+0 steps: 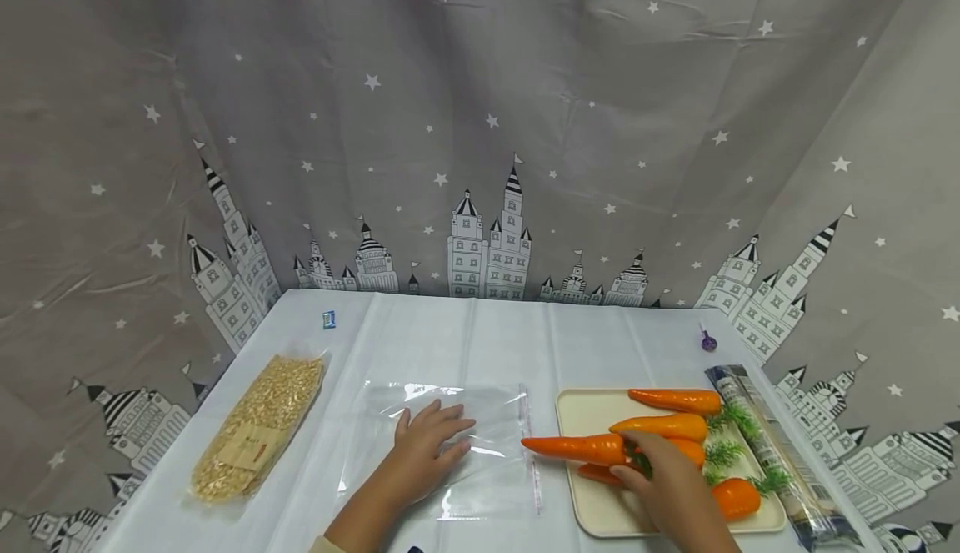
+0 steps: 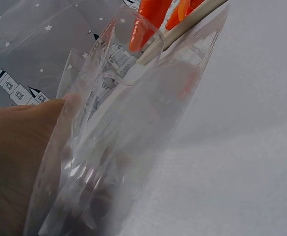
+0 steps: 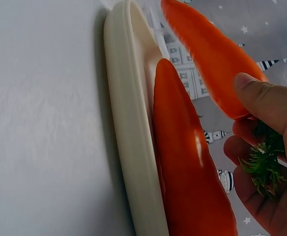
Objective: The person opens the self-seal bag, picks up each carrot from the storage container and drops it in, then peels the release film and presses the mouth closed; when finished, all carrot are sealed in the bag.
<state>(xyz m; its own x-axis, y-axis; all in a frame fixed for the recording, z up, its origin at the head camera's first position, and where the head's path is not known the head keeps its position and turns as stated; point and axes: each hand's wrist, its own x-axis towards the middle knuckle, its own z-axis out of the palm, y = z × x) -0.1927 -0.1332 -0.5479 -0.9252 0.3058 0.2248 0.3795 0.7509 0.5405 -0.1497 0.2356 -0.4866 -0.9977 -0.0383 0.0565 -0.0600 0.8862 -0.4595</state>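
Right hand [image 1: 667, 480]: fingers were clenched round the leafy end of an orange carrot [image 1: 573, 449]. In the right wrist view the thumb was pressed on its side, and green leaves were enclosed near the palm. The carrot was held raised over the left part of the cream tray [image 1: 588, 407], tip pointed left, lined up with the side edge of the clear bag [image 1: 487, 486]. Whether tip and bag were touching could not be told.

Left hand [image 1: 431, 453]: fingers were spread and released, nothing gripped per the head view. It was placed over the clear bag, which was laid out left of the cream tray. In the left wrist view the fingers were mostly hidden by film, and the film layers were seen parted.

Other carrots [image 1: 675, 401] were left lying in the cream tray, green tops mostly to the right; one was seen directly below the held one.

Worktop [image 1: 510, 336] was covered in white. A bag of pale flakes [image 1: 273, 403] was set at the left, a small blue packet [image 1: 329, 319] at the far left, a long clear package [image 1: 780, 453] just right of the cream tray, a small purple item [image 1: 708, 342] beyond it. Behind, a grey curtain [image 1: 480, 61] was hung, printed with castles and stars.
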